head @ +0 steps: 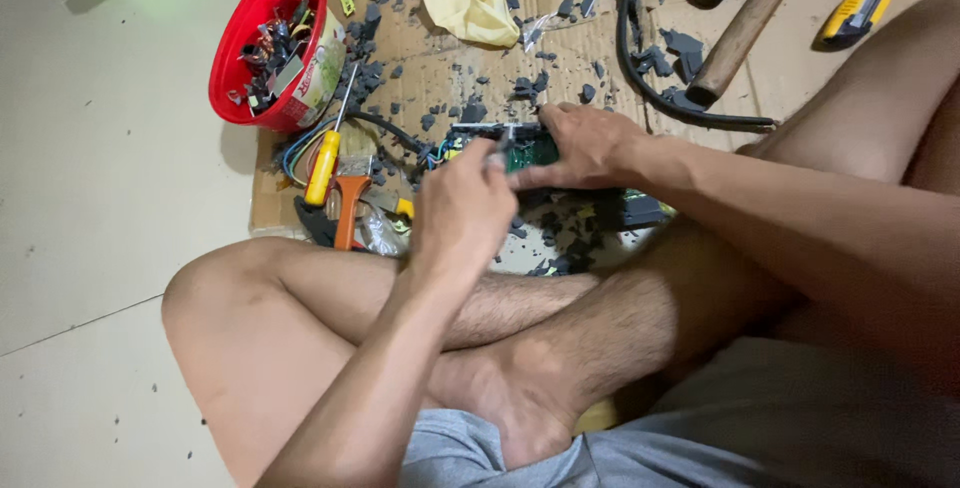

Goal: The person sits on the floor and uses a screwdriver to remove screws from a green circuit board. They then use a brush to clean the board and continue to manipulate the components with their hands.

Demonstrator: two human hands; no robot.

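Green circuit board point(528, 151), flat and rigid, sits at frame centre on brown corrugated cardboard point(560, 23); long axis runs roughly left to right, coloured wires trailing off its left end. Right hand point(585, 146) clamps over the board's right end, fingers curled down on it. Left hand point(458, 210) is closed around a thin grey metal tool point(500, 144), tip pointing up-right onto the board. Jagged dark plastic fragments point(470, 83) litter the cardboard. Red round bowl point(270, 48) of scrap parts, upper left.
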